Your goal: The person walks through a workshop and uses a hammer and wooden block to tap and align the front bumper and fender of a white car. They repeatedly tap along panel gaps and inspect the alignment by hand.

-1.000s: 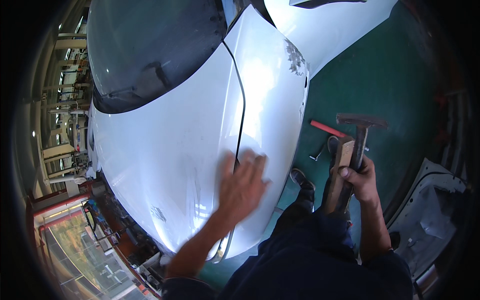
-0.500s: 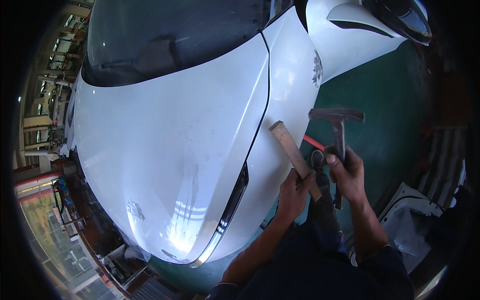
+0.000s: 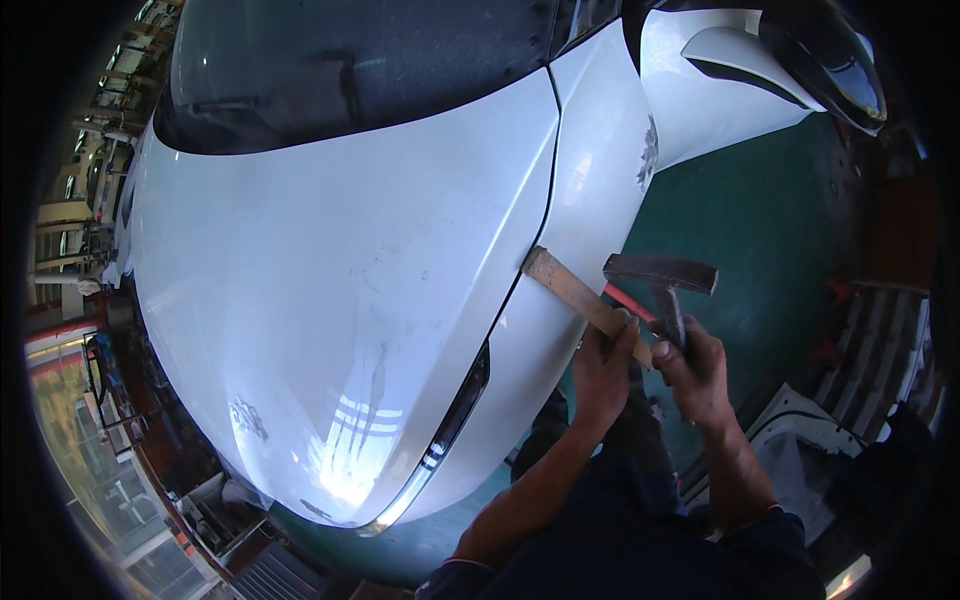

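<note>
My left hand is closed around the near end of a flat wooden stick. The stick's far end lies over the seam between the hood and the fender of a white car; whether it touches cannot be told. Beside it, my right hand grips a hammer by its handle, head up, close to the stick's near end. A red bar shows between the stick and the hammer; what supports it is hidden.
A side mirror juts out at the far right, and a windshield spans the top. Scuffs mark the fender's edge and the hood's front. A loose white panel stands at the lower right, on a green floor.
The stick has tilted flatter, and its far end has moved left and onto the seam. My left hand has risen slightly. The hammer's head has come down a little and left.
</note>
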Demonstrator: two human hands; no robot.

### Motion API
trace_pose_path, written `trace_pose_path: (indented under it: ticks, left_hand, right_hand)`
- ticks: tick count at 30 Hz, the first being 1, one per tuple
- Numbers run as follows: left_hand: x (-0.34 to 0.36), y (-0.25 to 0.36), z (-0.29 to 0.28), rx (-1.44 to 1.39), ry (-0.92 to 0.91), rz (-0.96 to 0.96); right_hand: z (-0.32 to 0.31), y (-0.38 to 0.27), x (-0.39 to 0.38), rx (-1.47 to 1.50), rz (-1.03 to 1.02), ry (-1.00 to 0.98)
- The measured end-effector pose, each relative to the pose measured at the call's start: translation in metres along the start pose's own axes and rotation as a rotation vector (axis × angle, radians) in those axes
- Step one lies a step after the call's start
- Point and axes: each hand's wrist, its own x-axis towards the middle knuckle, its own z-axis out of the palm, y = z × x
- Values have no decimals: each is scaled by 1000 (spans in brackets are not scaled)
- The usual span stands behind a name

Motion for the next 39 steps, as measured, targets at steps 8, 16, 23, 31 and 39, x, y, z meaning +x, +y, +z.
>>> trace_pose_path:
  ticks: [8, 16, 23, 31, 39]
  left_hand:
    - [8, -15, 9, 39, 85, 126]
    - [15, -33, 11, 349, 32, 339]
    - [16, -37, 13, 376, 40, 353]
    - [9, -19, 22, 181, 47, 409]
    - [18, -15, 18, 423, 35, 269]
  right_hand:
    - [8, -1, 27, -350, -301, -65]
    - [23, -6, 43, -455, -547, -37]
    - [26, 2, 48, -643, -465, -72]
    - [-9, -72, 29, -590, -560, -49]
    - [13, -5, 54, -671, -504, -100]
